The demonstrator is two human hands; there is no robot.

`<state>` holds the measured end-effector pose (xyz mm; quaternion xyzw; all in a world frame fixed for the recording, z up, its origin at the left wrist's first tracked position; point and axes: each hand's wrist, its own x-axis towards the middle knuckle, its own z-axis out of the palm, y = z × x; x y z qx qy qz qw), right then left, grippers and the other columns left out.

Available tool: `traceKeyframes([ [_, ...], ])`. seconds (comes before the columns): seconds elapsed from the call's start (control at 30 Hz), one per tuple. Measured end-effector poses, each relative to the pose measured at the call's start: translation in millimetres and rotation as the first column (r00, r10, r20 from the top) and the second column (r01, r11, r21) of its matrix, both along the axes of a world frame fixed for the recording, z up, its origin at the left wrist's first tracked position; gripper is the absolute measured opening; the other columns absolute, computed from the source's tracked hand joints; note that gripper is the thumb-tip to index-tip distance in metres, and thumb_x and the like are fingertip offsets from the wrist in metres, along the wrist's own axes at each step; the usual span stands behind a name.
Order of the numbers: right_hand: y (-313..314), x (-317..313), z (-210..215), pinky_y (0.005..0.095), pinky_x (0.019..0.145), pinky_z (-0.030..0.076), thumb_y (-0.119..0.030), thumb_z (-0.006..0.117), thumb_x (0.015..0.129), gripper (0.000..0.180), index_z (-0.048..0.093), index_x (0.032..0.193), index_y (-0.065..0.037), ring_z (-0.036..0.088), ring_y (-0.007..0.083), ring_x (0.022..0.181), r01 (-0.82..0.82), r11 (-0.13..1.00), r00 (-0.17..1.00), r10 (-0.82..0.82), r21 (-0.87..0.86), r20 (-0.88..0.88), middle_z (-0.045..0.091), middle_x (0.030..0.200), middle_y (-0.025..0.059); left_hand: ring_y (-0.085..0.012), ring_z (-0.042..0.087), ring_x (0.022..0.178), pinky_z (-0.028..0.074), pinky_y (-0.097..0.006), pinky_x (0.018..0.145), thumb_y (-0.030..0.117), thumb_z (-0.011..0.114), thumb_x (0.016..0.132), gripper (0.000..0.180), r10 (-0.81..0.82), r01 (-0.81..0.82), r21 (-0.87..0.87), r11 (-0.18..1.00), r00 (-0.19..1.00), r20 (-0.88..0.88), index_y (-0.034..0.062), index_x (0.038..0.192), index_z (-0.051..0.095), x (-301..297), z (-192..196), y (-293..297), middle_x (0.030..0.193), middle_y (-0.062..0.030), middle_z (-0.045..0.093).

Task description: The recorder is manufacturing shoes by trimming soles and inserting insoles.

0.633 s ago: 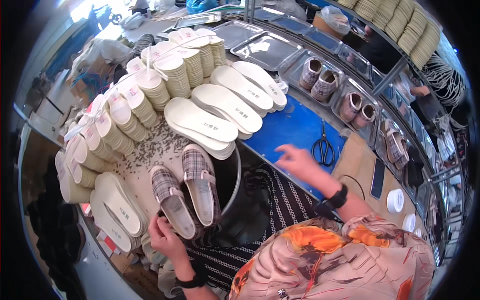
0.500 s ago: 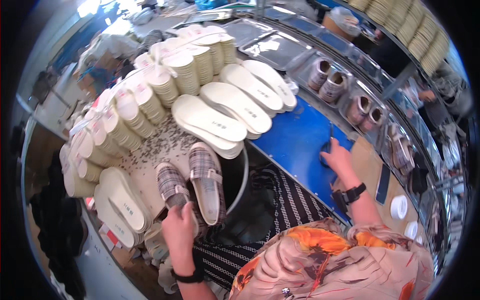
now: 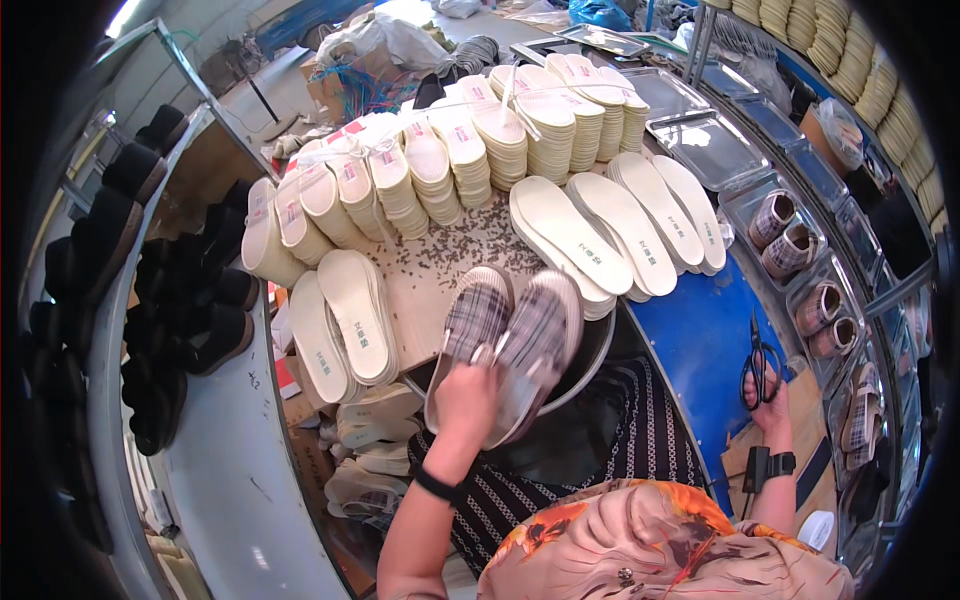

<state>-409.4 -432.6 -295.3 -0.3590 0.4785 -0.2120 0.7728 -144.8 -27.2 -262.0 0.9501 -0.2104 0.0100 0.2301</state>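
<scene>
My left hand (image 3: 468,402) is closed on a pair of plaid slip-on shoes (image 3: 476,315), pinching them near the middle where they meet. Their toes point away from me; the right shoe is smeared by motion. They hang over the rim of a dark round bin (image 3: 603,350) at my lap. On the blue board (image 3: 690,330) to the right, my right hand (image 3: 770,403) has its fingers at the handle loops of black scissors (image 3: 757,362), blades pointing away. Several stacked cream insoles (image 3: 585,240) lie beyond the bin; another pile (image 3: 345,320) is left of the shoes.
Tied stacks of pale insoles (image 3: 430,165) line the back of the wooden table (image 3: 420,300), which is strewn with small dark bits. Clear trays carrying plaid shoes (image 3: 790,250) run along the right. Black shoes (image 3: 190,330) fill a rack at left. Cardboard (image 3: 745,450) lies by my right wrist.
My view has swung left, bringing the black-shoe rack in. My left hand has drawn the two shoes together and lifted them. My right hand has come nearer to me with the scissors.
</scene>
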Motion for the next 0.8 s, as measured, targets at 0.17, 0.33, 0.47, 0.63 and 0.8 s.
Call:
traceKeyframes([
  [0.17, 59.5, 82.7, 63.5, 0.0194, 0.04, 0.037, -0.023, 0.05, 0.085, 0.041, 0.043, 0.123, -0.008, 0.05, 0.0116, 0.05, -0.741, 0.672, 0.619, 0.695, -0.024, 0.365, 0.055, 0.078, 0.007, -0.0311, 0.061, 0.082, 0.047, -0.033, 0.074, 0.005, 0.062, 0.069, 0.02, -0.201, 0.085, -0.514, 0.853, 0.964, -0.175, -0.0004, 0.089, 0.066, -16.0, 30.6, 62.0, 0.086, -0.0179, 0.063],
  [0.33, 147.3, 156.9, 89.3, 0.0282, 0.069, 0.048, -0.012, 0.059, 0.078, 0.046, 0.041, 0.119, -0.003, 0.057, 0.0163, 0.075, -0.949, 0.23, 0.16, 0.939, -0.214, 0.303, 0.055, 0.086, 0.0086, -0.0315, 0.06, 0.091, 0.046, -0.034, 0.078, 0.01, 0.063, 0.07, 0.022, -0.188, 0.045, -0.464, 0.885, 0.945, -0.266, 0.001, 0.09, 0.066, -45.6, 51.6, 102.7, 0.094, -0.0167, 0.064],
  [0.47, 192.0, 188.1, 92.8, 0.0298, 0.069, 0.048, -0.03, 0.077, 0.066, 0.06, 0.05, 0.112, -0.005, 0.059, 0.0193, 0.081, -0.711, -0.135, 0.065, 0.964, -0.69, -0.256, 0.057, 0.089, 0.0073, -0.0318, 0.058, 0.095, 0.043, -0.037, 0.083, 0.013, 0.063, 0.071, 0.024, -0.134, 0.037, -0.368, 0.929, 0.96, -0.244, 0.0019, 0.092, 0.066, -66.0, 59.1, 122.4, 0.099, -0.0157, 0.063],
  [0.63, 203.3, 195.5, 78.5, 0.0352, 0.062, 0.049, -0.033, 0.076, 0.063, 0.055, 0.057, 0.108, -0.009, 0.059, 0.0288, 0.07, -0.336, -0.442, 0.255, 0.807, -0.831, -0.533, 0.057, 0.08, 0.0114, -0.0338, 0.058, 0.091, 0.045, -0.037, 0.079, 0.008, 0.06, 0.071, 0.024, -0.179, 0.093, -0.322, 0.942, 0.952, -0.249, 0.0016, 0.094, 0.064, -76.1, 54.9, 130.9, 0.097, -0.0152, 0.063],
  [0.8, 190.0, 172.5, 69.0, 0.0347, 0.057, 0.047, -0.03, 0.073, 0.069, 0.041, 0.059, 0.101, -0.009, 0.058, 0.0288, 0.061, -0.62, -0.395, 0.168, 0.778, -0.679, -0.606, 0.057, 0.071, 0.0089, -0.0352, 0.059, 0.087, 0.046, -0.037, 0.073, 0.002, 0.056, 0.072, 0.019, -0.085, -0.026, -0.311, 0.95, 0.937, -0.338, 0.0001, 0.09, 0.063, -64.3, 37.5, 119.6, 0.09, -0.0187, 0.062],
])
